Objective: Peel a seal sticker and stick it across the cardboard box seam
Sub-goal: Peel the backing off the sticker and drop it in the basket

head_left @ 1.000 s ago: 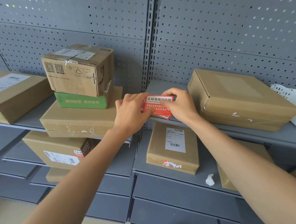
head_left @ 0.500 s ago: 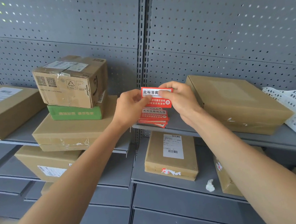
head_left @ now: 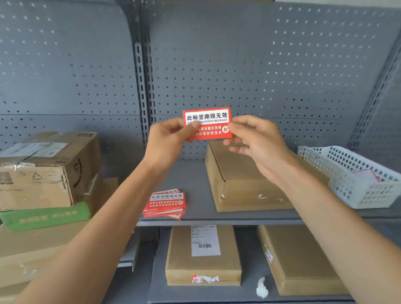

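A red and white seal sticker (head_left: 208, 122) with black Chinese writing is held up in front of the pegboard, above the shelf. My left hand (head_left: 168, 142) pinches its left edge and my right hand (head_left: 256, 140) pinches its lower right corner. A stack of more seal stickers (head_left: 166, 203) lies on the grey shelf (head_left: 199, 219) below my hands. A flat cardboard box (head_left: 241, 180) rests on the same shelf just right of the stack, under my right hand.
A white plastic basket (head_left: 358, 177) stands at the shelf's right end. Stacked boxes (head_left: 41, 171) with a green box (head_left: 45, 216) fill the left shelf. Two flat boxes (head_left: 202, 255) and a crumpled white scrap (head_left: 261, 288) lie on the lower shelf.
Both hands have lifted one seal sticker off the stack and raised it higher, up in front of the pegboard. The view has tilted upward.
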A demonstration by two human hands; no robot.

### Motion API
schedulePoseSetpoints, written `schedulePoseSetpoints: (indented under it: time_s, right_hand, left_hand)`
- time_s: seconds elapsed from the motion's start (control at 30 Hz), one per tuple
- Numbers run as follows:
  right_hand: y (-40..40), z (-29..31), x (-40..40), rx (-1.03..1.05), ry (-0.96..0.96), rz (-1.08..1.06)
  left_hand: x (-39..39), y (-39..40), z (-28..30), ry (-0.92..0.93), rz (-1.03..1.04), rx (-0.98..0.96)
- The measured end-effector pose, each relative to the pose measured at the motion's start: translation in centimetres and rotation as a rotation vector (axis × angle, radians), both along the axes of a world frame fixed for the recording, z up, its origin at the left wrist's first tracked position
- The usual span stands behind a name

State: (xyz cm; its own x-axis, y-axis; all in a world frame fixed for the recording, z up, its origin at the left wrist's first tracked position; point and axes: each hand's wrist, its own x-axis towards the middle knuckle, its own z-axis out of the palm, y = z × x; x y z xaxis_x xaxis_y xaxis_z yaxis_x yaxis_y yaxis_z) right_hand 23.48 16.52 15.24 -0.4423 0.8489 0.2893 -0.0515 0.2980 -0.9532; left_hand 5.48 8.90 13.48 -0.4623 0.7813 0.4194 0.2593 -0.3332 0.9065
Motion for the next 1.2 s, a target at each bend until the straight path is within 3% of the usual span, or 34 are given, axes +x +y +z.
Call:
schedulePoseSetpoints:
  time_s: [0.37, 0.93, 1.07, 1.13, 1.2]
  right_hand:
    - [3.8, 1.0, 10.4, 0.009, -0.024, -0.112]
    - [7.5, 0.6, 16.0, 0.050, 0.044, -0.065]
    - [7.9, 0.2, 16.4, 0.075, 0.125, -0.058]
    - [7.9, 0.2, 16.4, 0.091, 0.171, -0.086]
    - [8.0, 0.1, 16.3, 0.111, 0.209, -0.128]
  left_hand:
    - [7.8, 6.9, 1.5, -0.064, -0.176, -0.011]
    - [13.2, 11.1, 2.0, -0.030, -0.245, -0.097]
    - [14.1, 11.7, 1.6, 0.007, -0.152, -0.055]
    - [14.4, 11.7, 1.4, 0.077, 0.054, 0.032]
    - [15.0, 10.8, 1.4, 0.227, 0.273, 0.239]
